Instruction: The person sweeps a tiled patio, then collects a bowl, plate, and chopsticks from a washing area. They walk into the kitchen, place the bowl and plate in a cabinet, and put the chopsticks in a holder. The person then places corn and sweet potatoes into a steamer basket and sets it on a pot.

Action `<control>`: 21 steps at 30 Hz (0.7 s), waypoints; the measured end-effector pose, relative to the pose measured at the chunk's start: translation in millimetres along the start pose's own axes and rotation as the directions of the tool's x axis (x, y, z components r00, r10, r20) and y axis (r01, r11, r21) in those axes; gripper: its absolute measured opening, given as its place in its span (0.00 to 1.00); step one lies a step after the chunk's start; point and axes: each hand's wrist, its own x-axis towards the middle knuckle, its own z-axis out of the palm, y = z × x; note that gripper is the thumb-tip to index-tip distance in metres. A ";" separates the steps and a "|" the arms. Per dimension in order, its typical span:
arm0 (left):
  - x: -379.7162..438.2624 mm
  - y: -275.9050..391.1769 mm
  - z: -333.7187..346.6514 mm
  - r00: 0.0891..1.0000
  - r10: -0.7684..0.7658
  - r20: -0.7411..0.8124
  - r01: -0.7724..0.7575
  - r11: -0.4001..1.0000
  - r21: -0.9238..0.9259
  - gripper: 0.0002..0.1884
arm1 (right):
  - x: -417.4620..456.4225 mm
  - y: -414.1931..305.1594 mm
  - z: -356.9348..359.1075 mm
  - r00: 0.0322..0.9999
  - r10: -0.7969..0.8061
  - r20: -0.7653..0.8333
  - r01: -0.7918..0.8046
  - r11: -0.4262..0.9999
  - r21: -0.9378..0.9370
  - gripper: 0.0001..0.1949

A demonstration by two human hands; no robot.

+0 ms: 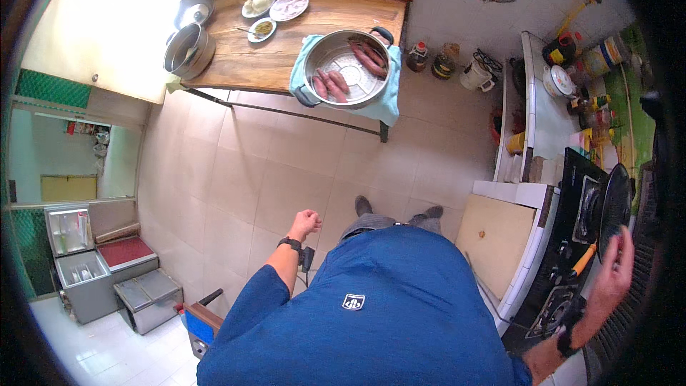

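Observation:
My left hand [306, 223] hangs over the tiled floor beside my body, fingers curled in, with nothing visible in it. A watch or band is on that wrist. My right hand [616, 271] is over the stove at the right, fingers stretched along the near rim of a dark round pan [615, 209]. Whether the fingers grip the rim or only pass in front of it cannot be told. An orange handle [584, 260] sticks out beside the pan, above the black gas stove [571, 225]. The nearer burner [554, 308] lies by my right wrist.
A wooden table [246, 61] ahead carries a steamer pot [345, 101] with sweet potatoes [332, 84] on a blue cloth [393, 102], plates of food [289, 7] and another metal pot [185, 61]. Bottles [557, 51] crowd the right counter [544, 118]. Grey bins [150, 300] stand left.

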 end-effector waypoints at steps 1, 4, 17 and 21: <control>0.6 3.2 -14.6 1.000 0.000 -0.024 -0.001 0.999 -0.043 0.14 | -1.0 -46.7 9.0 0.993 -0.089 0.081 0.094 0.994 -0.056 0.14; -4.8 8.8 -47.8 0.997 -0.012 -0.074 0.003 0.993 -0.120 0.13 | 9.3 -124.1 77.4 0.955 -0.020 0.298 -0.058 0.967 0.249 0.08; -69.1 -12.0 -125.8 0.917 -0.222 -0.332 0.076 0.913 -0.401 0.15 | 44.9 -383.6 375.2 0.582 -0.588 0.563 0.003 0.693 0.721 0.10; -75.4 -20.4 -138.9 0.887 -0.329 -0.325 0.168 0.884 -0.436 0.15 | 42.2 -447.4 397.3 0.453 -0.636 0.625 -0.025 0.692 0.722 0.12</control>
